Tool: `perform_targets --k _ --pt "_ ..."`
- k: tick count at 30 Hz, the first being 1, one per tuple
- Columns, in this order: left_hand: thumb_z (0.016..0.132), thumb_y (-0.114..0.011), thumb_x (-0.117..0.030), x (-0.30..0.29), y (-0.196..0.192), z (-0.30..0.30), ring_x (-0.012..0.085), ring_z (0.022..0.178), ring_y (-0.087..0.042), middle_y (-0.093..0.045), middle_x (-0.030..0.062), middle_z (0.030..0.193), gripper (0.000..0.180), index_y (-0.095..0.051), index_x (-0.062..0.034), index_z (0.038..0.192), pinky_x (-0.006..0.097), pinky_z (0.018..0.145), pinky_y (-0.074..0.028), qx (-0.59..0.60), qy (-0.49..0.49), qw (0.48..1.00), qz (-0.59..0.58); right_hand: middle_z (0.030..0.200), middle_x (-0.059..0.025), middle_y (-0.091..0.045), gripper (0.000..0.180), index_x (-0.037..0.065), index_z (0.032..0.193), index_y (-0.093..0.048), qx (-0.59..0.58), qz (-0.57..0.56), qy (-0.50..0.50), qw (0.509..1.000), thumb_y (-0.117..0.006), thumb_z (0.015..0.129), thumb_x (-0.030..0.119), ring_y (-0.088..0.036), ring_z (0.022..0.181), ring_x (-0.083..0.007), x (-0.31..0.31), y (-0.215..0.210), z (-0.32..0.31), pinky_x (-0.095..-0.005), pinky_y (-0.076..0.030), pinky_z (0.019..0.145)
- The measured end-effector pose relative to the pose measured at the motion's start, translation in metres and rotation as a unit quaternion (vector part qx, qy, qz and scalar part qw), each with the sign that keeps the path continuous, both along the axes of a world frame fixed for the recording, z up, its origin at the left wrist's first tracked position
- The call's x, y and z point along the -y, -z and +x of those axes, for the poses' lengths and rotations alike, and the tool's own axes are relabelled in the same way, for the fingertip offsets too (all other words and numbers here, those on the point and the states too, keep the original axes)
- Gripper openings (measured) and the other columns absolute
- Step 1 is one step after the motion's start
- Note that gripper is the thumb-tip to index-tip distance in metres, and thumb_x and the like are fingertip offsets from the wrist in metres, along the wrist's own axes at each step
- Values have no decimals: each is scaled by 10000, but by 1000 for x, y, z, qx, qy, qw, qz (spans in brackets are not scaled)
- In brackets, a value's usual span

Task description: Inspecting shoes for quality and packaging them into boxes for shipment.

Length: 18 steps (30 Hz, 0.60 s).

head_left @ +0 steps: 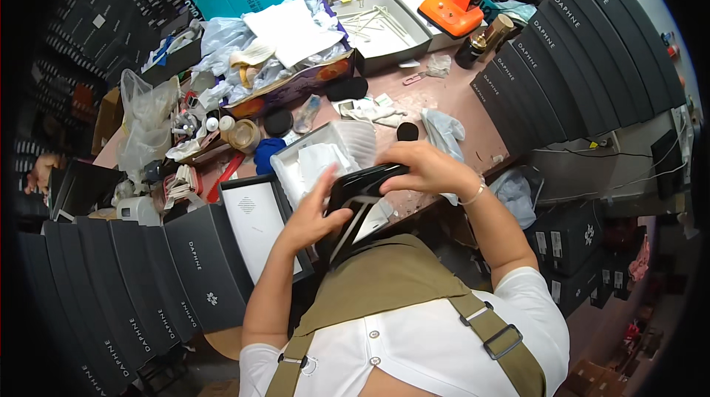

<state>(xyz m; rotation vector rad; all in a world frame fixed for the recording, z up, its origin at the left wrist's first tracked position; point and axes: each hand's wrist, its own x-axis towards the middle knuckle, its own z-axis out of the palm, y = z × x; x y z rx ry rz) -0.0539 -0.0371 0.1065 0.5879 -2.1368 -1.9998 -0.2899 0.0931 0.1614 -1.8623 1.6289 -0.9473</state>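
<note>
While both hands grip glossy black shoe (364, 184) | left hand (310, 212) clamps near end, right hand (423, 168) far end | long axis left-right | just in front of open white shoebox (325, 157)

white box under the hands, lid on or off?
Off. The open white cardboard box shows white tissue paper inside; left hand and right hand hold a glossy black shoe just over it.

Both hands, left (310, 212) and right (425, 168), grip a black shoe (362, 184) just beside the white box (325, 157) on the worktop (451, 94).
</note>
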Motion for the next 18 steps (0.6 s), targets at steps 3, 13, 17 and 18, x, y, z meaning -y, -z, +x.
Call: perform_targets --k 3,13,17,18 --pt "890 -639 -287 -7 32 -4 147 1069 -532 -538 62 1213 560 -405 -54 1342 295 919 -445 -4 -86 935 345 808 -92 -621 324 0 987 -608 124 46 180 975 -773 771 175 -593 683 -148 22 6 14 -277 -481 613" --pt "938 -606 -321 -29 105 -30 174 1048 -532 -543 97 1162 516 -393 -26 1304 306 920 -432 -17 -354 914 197 779 -97 -597 279 -23 838 -531 372 312 174 857 -509 931 239 -615 578 -166 -21 100 56 -303 -502 475" --pt "955 -566 -331 -5 126 -31 192 986 -598 -584 86 1127 427 -451 -53 1259 342 845 -513 -30 -336 866 370 666 -24 -571 229 29 861 -550 271 289 252 883 -511 949 237 -540 517 -92 -41 104 -26 -240 -438 447" --pt "959 -553 -354 -3 124 -30 198 975 -607 -595 87 1108 426 -469 -48 1243 350 835 -525 -21 -336 842 421 645 -9 -564 203 39 847 -548 268 238 265 895 -528 941 217 -516 500 -92 -33 105 -41 -246 -417 459"
